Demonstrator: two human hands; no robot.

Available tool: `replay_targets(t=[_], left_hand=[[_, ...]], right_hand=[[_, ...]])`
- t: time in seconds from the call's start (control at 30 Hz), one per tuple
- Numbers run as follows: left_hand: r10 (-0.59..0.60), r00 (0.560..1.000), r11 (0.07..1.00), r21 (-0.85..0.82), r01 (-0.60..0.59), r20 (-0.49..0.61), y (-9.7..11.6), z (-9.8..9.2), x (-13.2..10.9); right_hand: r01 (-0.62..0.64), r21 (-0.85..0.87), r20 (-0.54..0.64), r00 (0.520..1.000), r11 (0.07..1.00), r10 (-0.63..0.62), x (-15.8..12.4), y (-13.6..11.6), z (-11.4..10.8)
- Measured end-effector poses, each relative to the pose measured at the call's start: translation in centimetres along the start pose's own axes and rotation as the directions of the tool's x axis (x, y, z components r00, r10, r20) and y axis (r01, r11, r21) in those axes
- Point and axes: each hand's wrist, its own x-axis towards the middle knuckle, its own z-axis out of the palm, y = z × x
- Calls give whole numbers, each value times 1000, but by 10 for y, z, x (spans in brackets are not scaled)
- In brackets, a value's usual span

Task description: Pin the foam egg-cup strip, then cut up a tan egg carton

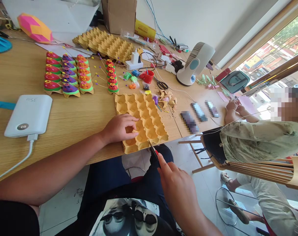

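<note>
A yellow cardboard egg tray (151, 122) lies at the table's front edge, its near corner at the edge. My left hand (121, 128) is on the tray's left side, fingers bent over its cups and holding it. In my right hand (172, 177) is a knife (153, 150) with a red part on its handle, the blade touching the tray's near edge. Behind the tray's left side stand painted egg-carton strips: red and green (52, 72), purple (70, 75), orange (85, 74), with another red one (112, 77) nearer the tray.
Beyond lie another egg tray (104, 42), a red cup (148, 77), black scissors (162, 85), carton scraps (166, 100) and a white fan (195, 64). A white power bank (28, 114) is at left. Another person (262, 139) sits at right, near three phones (199, 111).
</note>
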Motion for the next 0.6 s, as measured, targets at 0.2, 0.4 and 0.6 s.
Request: replay_targets(t=[0.2, 0.4, 0.6], left_hand=[[-10, 1000, 1000, -7, 10, 2, 1, 0, 1], [-1, 1000, 1000, 1, 1, 4, 0, 0, 0], [-14, 1000, 1000, -5, 14, 13, 1, -1, 0]], right_hand=[[-8, 27, 13, 1000, 1000, 7, 1, 2, 0], [20, 34, -18, 1000, 999, -19, -8, 11, -7], [34, 18, -54, 998, 999, -33, -14, 14, -8]])
